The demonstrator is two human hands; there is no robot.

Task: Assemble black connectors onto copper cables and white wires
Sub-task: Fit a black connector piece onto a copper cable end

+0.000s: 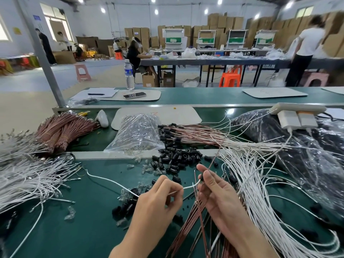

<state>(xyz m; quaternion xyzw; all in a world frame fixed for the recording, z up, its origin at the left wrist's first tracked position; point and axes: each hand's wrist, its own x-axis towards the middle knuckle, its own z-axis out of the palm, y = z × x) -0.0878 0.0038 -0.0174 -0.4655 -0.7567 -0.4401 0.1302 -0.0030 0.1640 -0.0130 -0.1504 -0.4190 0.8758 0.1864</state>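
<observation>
where the green bench [83,229] carries loose white wires [260,183] and a pile of black connectors [175,159], left hand [158,200] curled, pinching a single white wire [111,181], right hand [219,194] pinching a copper cable [213,158], wire tip at the right fingertips

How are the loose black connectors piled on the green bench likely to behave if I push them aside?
The black connectors look small and tubular, so they would probably roll and scatter; several strays lie apart on the green bench. They seem light and rigid, likely sliding easily on its smooth surface.
</observation>
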